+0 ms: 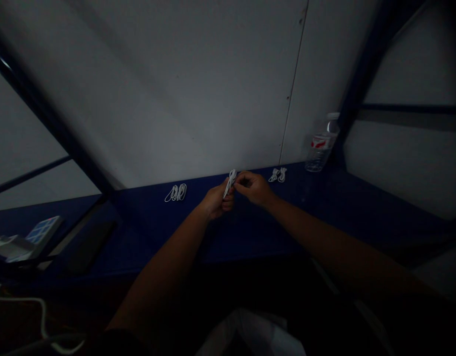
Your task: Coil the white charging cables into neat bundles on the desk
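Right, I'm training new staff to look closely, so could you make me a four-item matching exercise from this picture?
Column one
1. left hand
2. right hand
3. bottle
4. tabletop

Column two
A. clear, with some red on it
B. fingertips close at the right side of the held cord bundle
C. blue
D. wrapped around a white cord bundle

Right pairs: 1-D, 2-B, 3-A, 4-C
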A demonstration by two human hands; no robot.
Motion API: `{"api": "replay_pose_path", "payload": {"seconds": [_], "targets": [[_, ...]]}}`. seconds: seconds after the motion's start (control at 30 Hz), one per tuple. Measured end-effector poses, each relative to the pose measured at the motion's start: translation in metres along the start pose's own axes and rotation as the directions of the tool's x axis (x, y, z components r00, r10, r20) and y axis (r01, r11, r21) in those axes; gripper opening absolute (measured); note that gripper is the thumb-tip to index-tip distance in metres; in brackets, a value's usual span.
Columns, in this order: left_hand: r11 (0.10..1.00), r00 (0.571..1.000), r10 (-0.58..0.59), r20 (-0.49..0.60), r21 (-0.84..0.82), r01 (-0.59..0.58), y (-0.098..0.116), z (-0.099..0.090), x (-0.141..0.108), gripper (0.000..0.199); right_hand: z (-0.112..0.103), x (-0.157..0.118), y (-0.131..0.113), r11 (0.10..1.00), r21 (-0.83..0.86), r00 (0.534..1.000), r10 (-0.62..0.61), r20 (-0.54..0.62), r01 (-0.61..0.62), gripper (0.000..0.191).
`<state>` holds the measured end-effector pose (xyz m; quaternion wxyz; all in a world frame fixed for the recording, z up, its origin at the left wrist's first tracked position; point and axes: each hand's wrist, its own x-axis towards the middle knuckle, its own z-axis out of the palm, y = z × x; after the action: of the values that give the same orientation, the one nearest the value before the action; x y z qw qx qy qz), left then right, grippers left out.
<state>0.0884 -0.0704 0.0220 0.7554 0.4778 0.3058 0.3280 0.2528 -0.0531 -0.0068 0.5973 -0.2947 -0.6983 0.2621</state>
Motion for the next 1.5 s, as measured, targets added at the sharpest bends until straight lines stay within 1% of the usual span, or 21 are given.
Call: {"api": "replay_pose_path", "payload": {"seconds": [0.1, 0.17, 0.33, 0.57, 0.7, 0.83, 1.07, 1.2, 1.3, 1.4, 1.5], "targets": [[1.0, 1.0, -0.002, 0.023, 0.004, 0.002, -0.001, -0.002, 0.002, 0.046, -0.001, -0.001, -0.001, 1.0, -0.011, 1.0, -0.009, 0.004, 0.009, 0.018], [1.0, 1.0, 0.018, 0.025, 0.011, -0.018, -0.002, -0.004, 0.003, 0.047, -0.001, -0.001, 0.0, 1.0, -0.013, 1.0, -0.018, 0.001, 0.018, 0.017], [0.993, 0.994, 0.101, -0.044, 0.057, -0.099, -0.003, -0.005, 0.004, 0.05, -0.001, -0.001, 0.002, 0.998, -0.057, 1.0, -0.01, -0.012, 0.009, 0.02], [0.988, 0.991, 0.122, -0.046, 0.1, -0.117, -0.002, -0.004, 0.003, 0.051, 0.002, -0.001, 0.002, 0.998, 0.041, 0.999, 0.046, -0.012, -0.046, 0.023], [0.987, 0.991, 0.126, -0.044, 0.107, -0.121, -0.001, -0.005, 0.003, 0.051, 0.003, -0.001, 0.001, 0.995, 0.064, 0.997, 0.077, -0.016, -0.076, 0.024], [0.986, 0.992, 0.121, -0.027, 0.118, -0.117, -0.002, -0.009, 0.004, 0.049, 0.0, 0.0, 0.0, 0.993, 0.064, 0.994, 0.101, 0.03, -0.102, 0.026], [0.982, 0.994, 0.097, -0.053, 0.165, -0.087, -0.001, -0.012, 0.004, 0.047, -0.005, -0.001, 0.006, 0.996, 0.005, 0.987, 0.091, 0.13, -0.093, 0.024], [0.982, 0.996, 0.066, -0.064, 0.182, -0.053, 0.0, -0.013, 0.003, 0.047, -0.006, -0.003, 0.006, 0.993, -0.105, 0.986, 0.061, 0.156, -0.044, 0.025], [0.987, 0.997, 0.036, -0.067, 0.158, -0.025, 0.0, -0.012, 0.003, 0.047, -0.007, -0.004, 0.0, 0.972, -0.23, 0.987, -0.008, 0.162, 0.046, 0.023], [0.996, 0.998, 0.021, -0.067, 0.094, -0.015, 0.001, -0.011, 0.003, 0.044, -0.008, -0.005, -0.006, 0.908, -0.364, 0.971, -0.144, 0.192, 0.206, 0.02], [0.999, 0.998, -0.05, -0.044, -0.022, 0.049, 0.005, -0.01, 0.002, 0.041, -0.007, -0.005, -0.008, 0.798, -0.495, 0.935, -0.243, 0.257, 0.343, 0.022]]}}
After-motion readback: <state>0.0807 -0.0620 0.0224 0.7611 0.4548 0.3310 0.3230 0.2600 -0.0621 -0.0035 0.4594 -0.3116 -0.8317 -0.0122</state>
